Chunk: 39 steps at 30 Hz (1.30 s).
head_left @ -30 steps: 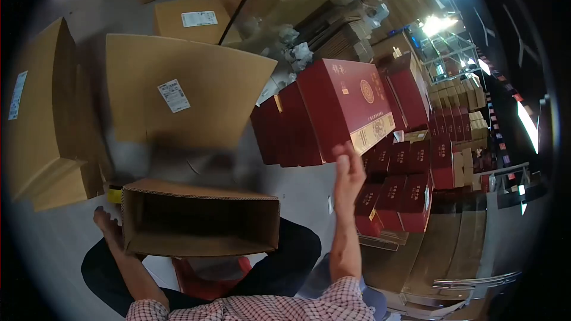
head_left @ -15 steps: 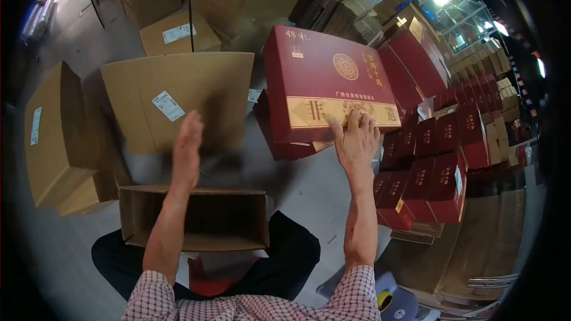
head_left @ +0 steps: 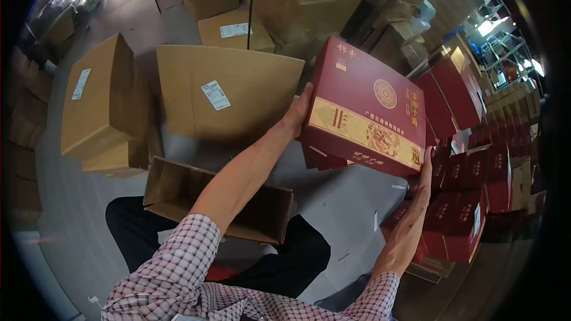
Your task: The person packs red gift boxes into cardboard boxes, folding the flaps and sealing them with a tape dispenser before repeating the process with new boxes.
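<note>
A dark red gift box (head_left: 372,98) with a gold band and a round emblem is held tilted between my two hands, right of centre. My left hand (head_left: 299,110) presses on its left side, the fingers partly hidden behind it. At the lower right corner, my right hand (head_left: 426,165) grips the other side, its fingers mostly out of sight. Below my left forearm, an open cardboard carton (head_left: 270,202) stands between my legs, its inside dark. Another red box (head_left: 320,159) shows partly beneath the held one.
Labelled cardboard cartons (head_left: 229,95) stand in front, with others (head_left: 98,95) at the left. Stacks of red gift boxes (head_left: 452,214) fill the right side. Taller cartons (head_left: 315,18) are piled at the back. A thin dark upright line (head_left: 250,6) crosses the view there.
My left hand has moved from above the open carton to the gift box's left side. My right hand has shifted from its front to its right side. The box now looks lifted and turned.
</note>
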Each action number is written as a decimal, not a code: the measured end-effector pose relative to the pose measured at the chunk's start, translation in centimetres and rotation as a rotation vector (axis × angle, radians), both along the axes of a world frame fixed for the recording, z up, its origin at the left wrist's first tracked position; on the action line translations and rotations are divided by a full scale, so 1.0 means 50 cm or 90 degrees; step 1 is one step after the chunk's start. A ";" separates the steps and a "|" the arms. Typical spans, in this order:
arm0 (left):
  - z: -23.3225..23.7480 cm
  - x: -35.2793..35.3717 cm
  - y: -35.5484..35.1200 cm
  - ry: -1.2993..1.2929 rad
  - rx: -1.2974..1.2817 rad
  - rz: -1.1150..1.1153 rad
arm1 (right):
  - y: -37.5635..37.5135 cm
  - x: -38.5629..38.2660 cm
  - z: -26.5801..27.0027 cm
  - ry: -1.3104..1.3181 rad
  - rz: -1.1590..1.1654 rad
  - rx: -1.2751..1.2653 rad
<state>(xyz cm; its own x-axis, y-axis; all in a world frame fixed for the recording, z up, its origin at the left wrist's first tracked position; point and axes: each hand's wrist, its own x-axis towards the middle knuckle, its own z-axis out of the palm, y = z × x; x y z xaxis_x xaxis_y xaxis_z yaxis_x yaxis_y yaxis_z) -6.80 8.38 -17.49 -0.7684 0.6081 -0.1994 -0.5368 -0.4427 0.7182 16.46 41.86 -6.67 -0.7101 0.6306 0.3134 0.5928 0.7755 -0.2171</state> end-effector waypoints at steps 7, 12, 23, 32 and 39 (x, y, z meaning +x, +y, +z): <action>0.028 0.121 -0.122 0.080 0.035 0.034 | -0.264 0.120 -0.037 0.067 0.083 -0.203; 0.092 0.229 -0.282 0.168 0.030 0.086 | -0.336 0.169 -0.048 0.095 0.103 -0.289; -0.006 0.359 -0.699 0.006 0.228 0.124 | -0.416 0.166 -0.080 0.142 0.156 -0.423; 0.001 0.358 -0.840 0.110 0.142 0.279 | -0.529 0.345 -0.147 0.191 0.131 -0.698; -0.088 0.366 -0.954 0.125 0.005 0.311 | -0.621 0.455 -0.155 0.136 0.134 -0.844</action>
